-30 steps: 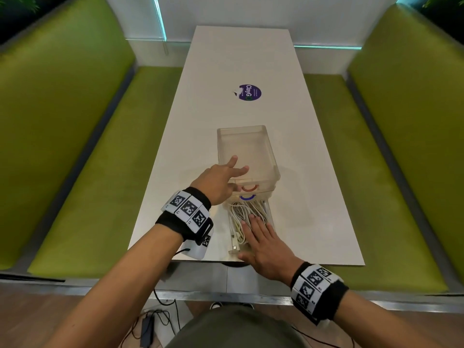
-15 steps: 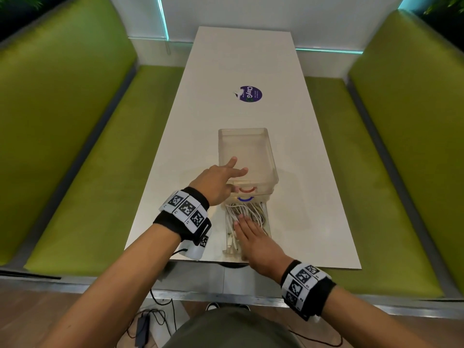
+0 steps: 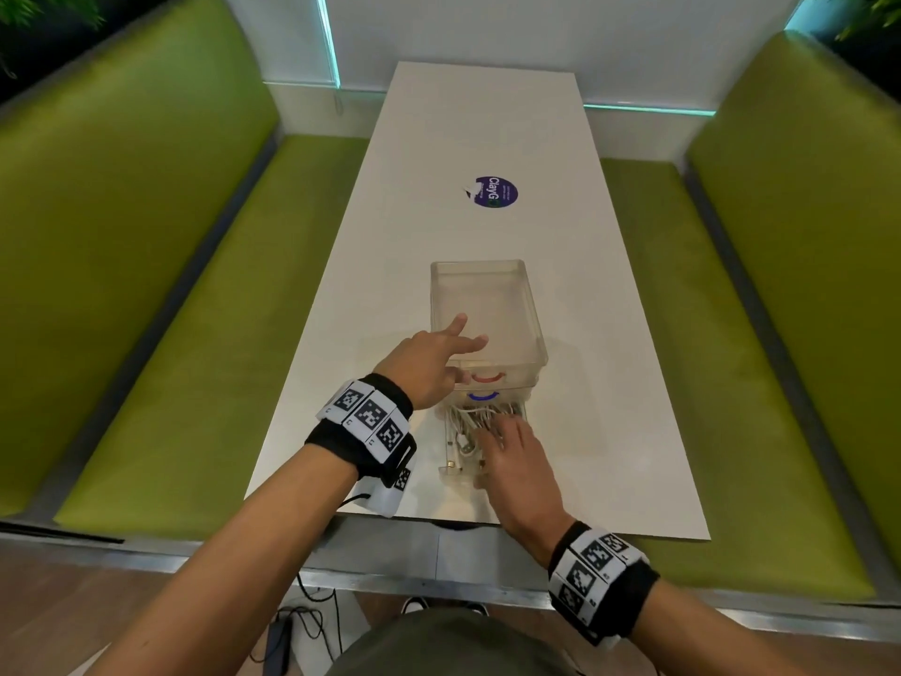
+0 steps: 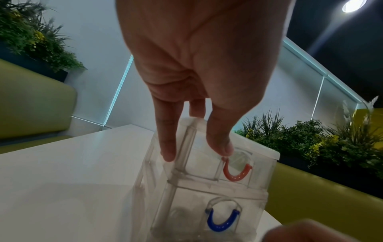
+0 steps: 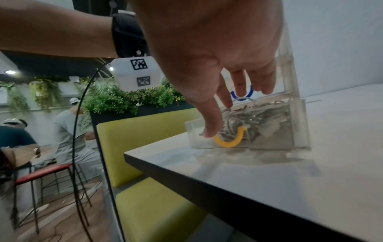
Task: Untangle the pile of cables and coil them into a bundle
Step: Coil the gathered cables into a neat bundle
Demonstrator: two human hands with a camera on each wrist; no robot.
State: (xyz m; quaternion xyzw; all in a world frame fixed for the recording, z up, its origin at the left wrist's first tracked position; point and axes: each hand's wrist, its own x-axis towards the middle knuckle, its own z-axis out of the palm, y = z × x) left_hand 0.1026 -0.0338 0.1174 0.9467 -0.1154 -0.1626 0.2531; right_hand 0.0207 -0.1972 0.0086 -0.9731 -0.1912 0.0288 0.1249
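At the near end of the worktop (image 3: 487,139) stands a clear drawer unit (image 3: 482,304), its bottom drawer (image 3: 451,468) pulled out toward the person. The white cables (image 3: 475,417) lie heaped in that drawer, loops crossing, a plug or two showing near the front. The left hand (image 3: 429,363) rests on the unit's near top corner, fingers straight and loosely spread, thumb (image 4: 220,140) down by the red handle (image 4: 236,173). The right hand (image 3: 517,456) reaches into the drawer, fingers extended and slightly fanned over the pile; whether any fingertip has hooked a cable I cannot tell.

The step, as I read it, is getting the pile out. It would go best if the left hand pressed down firmly so the light unit doesn't slide or tip, while the right gathers the whole heap from underneath rather than tugging one strand, which would likely tighten the knots. Lifting slowly should keep plugs from catching on the drawer's front wall by the yellow handle (image 5: 228,139).

The drawer with the blue handle (image 4: 221,221) is shut; its contents aren't clear. The top tray looks bare.
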